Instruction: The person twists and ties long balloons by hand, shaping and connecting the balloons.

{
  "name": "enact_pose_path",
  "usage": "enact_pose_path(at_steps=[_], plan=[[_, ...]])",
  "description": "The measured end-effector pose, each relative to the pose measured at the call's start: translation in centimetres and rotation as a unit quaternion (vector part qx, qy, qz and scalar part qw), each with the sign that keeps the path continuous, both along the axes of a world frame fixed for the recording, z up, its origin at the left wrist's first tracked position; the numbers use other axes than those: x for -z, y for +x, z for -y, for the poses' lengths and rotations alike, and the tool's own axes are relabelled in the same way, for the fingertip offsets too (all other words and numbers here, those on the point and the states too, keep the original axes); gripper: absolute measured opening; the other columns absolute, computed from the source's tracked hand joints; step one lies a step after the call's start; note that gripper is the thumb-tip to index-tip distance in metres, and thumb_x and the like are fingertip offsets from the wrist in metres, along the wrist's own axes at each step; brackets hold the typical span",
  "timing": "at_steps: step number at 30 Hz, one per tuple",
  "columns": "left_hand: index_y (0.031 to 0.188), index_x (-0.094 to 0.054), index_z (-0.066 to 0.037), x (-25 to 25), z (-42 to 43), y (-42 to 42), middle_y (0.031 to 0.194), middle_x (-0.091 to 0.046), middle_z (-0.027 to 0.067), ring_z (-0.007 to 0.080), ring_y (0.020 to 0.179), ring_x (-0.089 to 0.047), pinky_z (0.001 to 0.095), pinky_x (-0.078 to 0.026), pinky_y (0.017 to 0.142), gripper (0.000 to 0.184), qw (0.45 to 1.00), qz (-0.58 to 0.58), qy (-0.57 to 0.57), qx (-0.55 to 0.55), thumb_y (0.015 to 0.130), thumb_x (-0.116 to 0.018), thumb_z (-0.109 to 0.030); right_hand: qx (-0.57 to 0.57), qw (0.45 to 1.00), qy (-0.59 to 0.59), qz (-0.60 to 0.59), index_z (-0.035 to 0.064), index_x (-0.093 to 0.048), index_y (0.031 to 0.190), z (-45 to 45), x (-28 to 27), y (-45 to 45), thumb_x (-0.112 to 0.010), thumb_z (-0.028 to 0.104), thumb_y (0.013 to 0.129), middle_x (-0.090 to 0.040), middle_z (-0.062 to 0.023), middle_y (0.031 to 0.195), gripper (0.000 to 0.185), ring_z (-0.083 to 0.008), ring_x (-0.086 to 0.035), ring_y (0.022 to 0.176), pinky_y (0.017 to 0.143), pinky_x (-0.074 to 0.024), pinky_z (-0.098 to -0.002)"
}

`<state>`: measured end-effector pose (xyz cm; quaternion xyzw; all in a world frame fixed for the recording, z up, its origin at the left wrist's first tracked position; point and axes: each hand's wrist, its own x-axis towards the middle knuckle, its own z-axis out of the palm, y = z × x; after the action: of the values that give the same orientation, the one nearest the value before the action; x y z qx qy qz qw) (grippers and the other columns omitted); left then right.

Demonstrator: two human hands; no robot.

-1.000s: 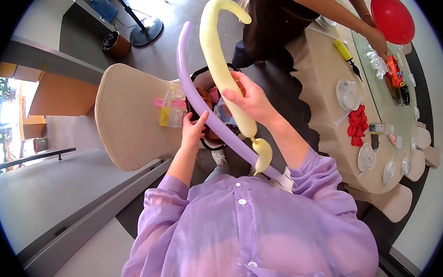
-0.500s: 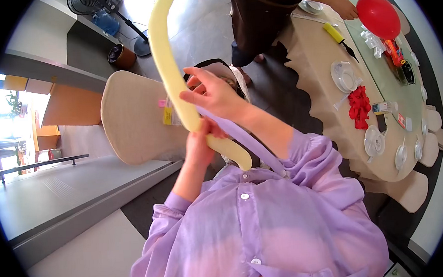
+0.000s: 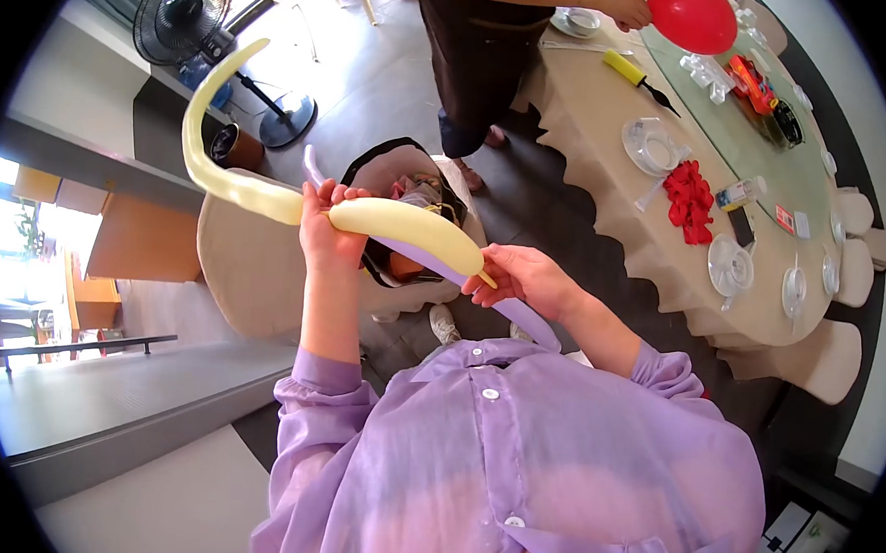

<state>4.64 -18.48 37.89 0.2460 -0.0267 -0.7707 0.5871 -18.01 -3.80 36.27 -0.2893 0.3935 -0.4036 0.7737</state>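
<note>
A long yellow balloon runs across in front of me, pinched into two sections, with its far section curving up to the left. My left hand is closed around the pinch between the sections. The fingers of my right hand grip the thin knotted end of the nearer section. A purple balloon lies below the yellow one, partly hidden by it and by my hands. Behind them an open bag with mixed items rests on a chair.
At the right, a table carries dishes, red ribbon and a yellow pump. A person beside it holds a red balloon. A fan and a bin stand upper left.
The yellow balloon has swung from upright to slanting across. My left hand has moved up and left to its pinch; my right hand has moved down to its end. The view has shifted.
</note>
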Motion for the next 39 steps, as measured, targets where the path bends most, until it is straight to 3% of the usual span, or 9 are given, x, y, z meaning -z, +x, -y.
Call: enact_pose_path(at_steps=[7, 16, 18, 24, 28, 30, 32, 35, 39], plan=[[0.08, -0.052, -0.005, -1.5, -4.0, -1.7, 0.06, -0.044, 0.0027, 0.0165, 0.057, -0.048, 0.0326, -0.045, 0.06, 0.035, 0.958, 0.249, -0.139, 0.025, 0.097, -0.041, -0.033, 0.08, 0.965, -0.15, -0.201, -0.0013, -0.052, 0.119, -0.1, 0.6, 0.3, -0.053, 0.026, 0.094, -0.06, -0.0044, 0.102, 0.037, -0.0089, -0.055, 0.094, 0.083, -0.0444, -0.0245], [0.085, -0.062, -0.005, 0.6, -12.1, -1.8, 0.069, -0.06, 0.0102, 0.0261, 0.061, -0.06, 0.0362, -0.046, 0.056, 0.014, 0.568, 0.686, -0.437, 0.128, 0.085, -0.059, -0.018, 0.089, 0.921, -0.377, -0.036, 0.0023, -0.032, 0.135, 5.8, -8.9, 1.8, -0.052, 0.041, 0.092, -0.052, -0.011, 0.121, 0.061, -0.0171, -0.049, 0.113, 0.098, -0.0373, -0.0315], [0.091, -0.06, -0.006, 1.0, -13.6, -0.1, 0.081, -0.063, 0.017, 0.0378, 0.078, -0.06, 0.044, -0.048, 0.066, 0.02, 0.483, 0.756, -0.407, 0.171, 0.073, -0.059, -0.012, 0.113, 0.915, -0.388, -0.016, 0.0038, -0.036, 0.132, 6.3, -11.1, 1.6, -0.052, 0.044, 0.091, -0.053, -0.0153, 0.121, 0.059, -0.0224, -0.053, 0.11, 0.096, -0.0409, -0.0358], [0.079, -0.055, -0.01, 11.2, -17.2, 7.0, 0.077, -0.063, 0.0095, 0.0284, 0.077, -0.062, 0.0404, -0.045, 0.067, 0.01, 0.248, 0.882, -0.324, 0.234, 0.076, -0.056, -0.019, 0.223, 0.912, -0.314, 0.139, 0.0074, -0.04, 0.131, 5.8, -13.5, -1.1, -0.045, 0.052, 0.091, -0.052, -0.0238, 0.12, 0.06, -0.0341, -0.057, 0.103, 0.091, -0.0456, -0.0444], [0.098, -0.06, -0.009, 16.0, -19.2, 10.9, 0.097, -0.062, 0.0142, 0.0265, 0.097, -0.059, 0.0461, -0.044, 0.08, 0.025, 0.166, 0.891, -0.225, 0.358, 0.079, -0.054, -0.024, 0.255, 0.92, -0.275, 0.113, 0.0039, -0.044, 0.118, 6.2, -12.5, -2.1, -0.054, 0.029, 0.091, -0.058, -0.0142, 0.1, 0.038, -0.0236, -0.062, 0.082, 0.075, -0.0509, -0.0341], [0.116, -0.057, -0.007, 15.5, -18.3, 11.7, 0.112, -0.058, 0.0195, 0.0293, 0.11, -0.054, 0.0455, -0.041, 0.093, 0.043, 0.234, 0.836, -0.134, 0.477, 0.077, -0.059, -0.027, 0.142, 0.94, -0.281, 0.128, 0.0031, -0.046, 0.112, 5.3, -11.5, -1.1, -0.055, 0.024, 0.089, -0.059, -0.0111, 0.094, 0.033, -0.021, -0.061, 0.077, 0.071, -0.0507, -0.0327], [0.129, -0.047, -0.004, 19.1, -14.4, 14.6, 0.121, -0.056, 0.0149, 0.0274, 0.113, -0.052, 0.039, -0.04, 0.098, 0.063, 0.588, 0.651, -0.212, 0.431, 0.073, -0.071, -0.02, 0.059, 0.951, -0.274, 0.128, -0.0005, -0.048, 0.113, 4.0, -9.0, 2.0, -0.058, 0.03, 0.084, -0.059, -0.0142, 0.095, 0.044, -0.0211, -0.061, 0.087, 0.08, -0.0488, -0.0348], [0.131, -0.043, -0.005, 4.0, -10.5, 9.0, 0.124, -0.054, 0.0109, 0.0206, 0.111, -0.054, 0.0346, -0.044, 0.091, 0.044, 0.868, 0.376, -0.222, 0.238, 0.093, -0.052, -0.026, -0.09, 0.959, -0.205, 0.172, 0.0003, -0.045, 0.122, 1.8, -6.0, 5.3, -0.059, 0.027, 0.08, -0.059, -0.0133, 0.097, 0.051, -0.0222, -0.058, 0.094, 0.087, -0.0454, -0.0363], [0.13, -0.038, 0.003, -7.0, -10.4, 4.2, 0.114, -0.056, 0.0163, 0.0261, 0.109, -0.055, 0.0397, -0.043, 0.095, 0.049, 0.875, 0.259, -0.384, 0.139, 0.095, -0.046, -0.029, -0.236, 0.948, -0.136, 0.162, 0.0007, -0.046, 0.121, 1.6, -1.5, 6.5, -0.058, 0.021, 0.078, -0.058, -0.0109, 0.103, 0.049, -0.0204, -0.055, 0.1, 0.091, -0.0414, -0.0341]])
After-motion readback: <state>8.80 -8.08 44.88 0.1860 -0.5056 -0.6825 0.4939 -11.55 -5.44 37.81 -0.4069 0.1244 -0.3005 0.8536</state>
